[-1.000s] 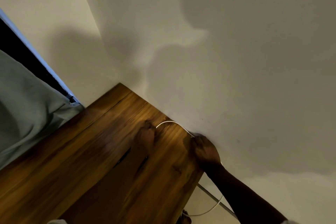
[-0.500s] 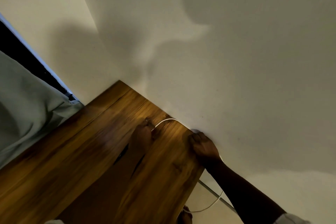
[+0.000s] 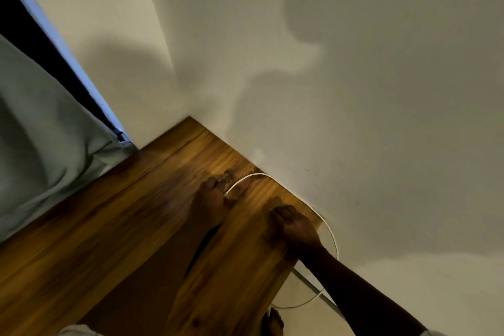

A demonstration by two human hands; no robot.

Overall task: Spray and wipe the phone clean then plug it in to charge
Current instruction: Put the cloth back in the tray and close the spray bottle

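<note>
Presumably the left hand (image 3: 211, 203) pinched the cable (image 3: 245, 179) tip; its run arced toward 4 o'clock past the fisted right hand (image 3: 293, 228).

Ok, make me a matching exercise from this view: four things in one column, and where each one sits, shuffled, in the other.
Things:
1. left hand
2. right hand
3. white cable
4. pale curtain

Places:
A. hanging at the far left of the view
B. arcing from one hand's fingers along the wall, then down past the desk's right edge
C. on the wooden desk at the cable's end
D. near the desk's right corner by the wall

Pairs: 1-C, 2-D, 3-B, 4-A
</note>
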